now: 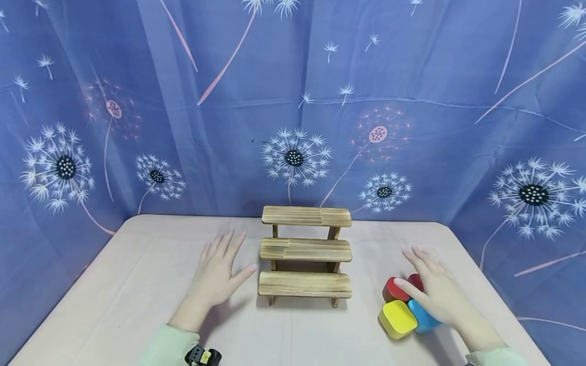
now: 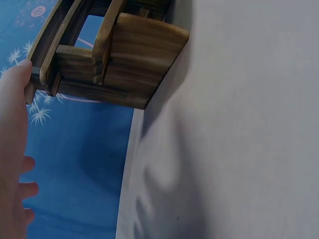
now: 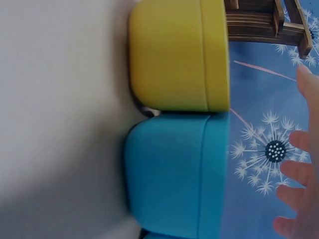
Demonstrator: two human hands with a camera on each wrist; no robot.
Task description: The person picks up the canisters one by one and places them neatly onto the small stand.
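Note:
A wooden three-step rack [image 1: 305, 249] stands upright in the middle of the table. My left hand [image 1: 218, 274] is held to the left of the rack, fingers spread, holding nothing. In the left wrist view the rack's side [image 2: 134, 55] lies past my thumb. My right hand [image 1: 435, 287] hovers over a cluster of rounded containers, fingers extended. A yellow one [image 1: 398, 319] sits at the front, a blue one [image 1: 423, 316] is partly under the hand, and two red ones [image 1: 394, 290] stand behind, one mostly hidden. The right wrist view shows the yellow and blue containers [image 3: 167, 174] side by side, with lids.
A pale cloth covers the table [image 1: 114, 295]. Blue curtains [image 1: 220, 152] with dandelion prints hang behind it and on both sides. A black wristband [image 1: 203, 356] shows at my left sleeve.

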